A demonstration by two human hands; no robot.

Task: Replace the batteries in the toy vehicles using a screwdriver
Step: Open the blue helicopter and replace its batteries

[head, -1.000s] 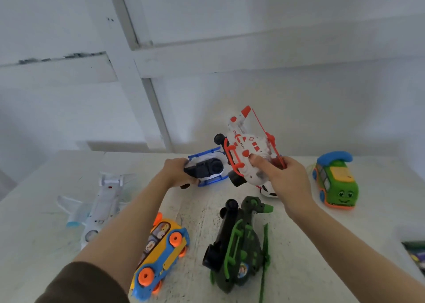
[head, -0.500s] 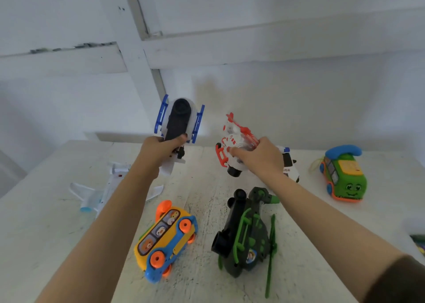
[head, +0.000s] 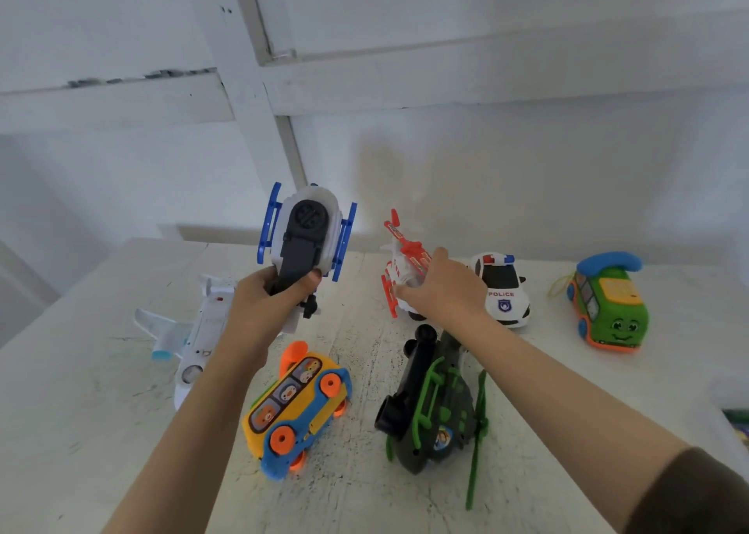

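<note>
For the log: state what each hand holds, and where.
Left hand: blue-and-white helicopter, by its black underside. Right hand: red-and-white helicopter, by its body.

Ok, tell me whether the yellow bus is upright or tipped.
Tipped on its side: the yellow bus lies with its windows and orange wheels facing up.

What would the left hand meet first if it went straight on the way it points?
The left hand grips the blue-and-white helicopter raised, pointing up and forward; past the toy only the white wall seems in line, though depth is unclear.
</note>
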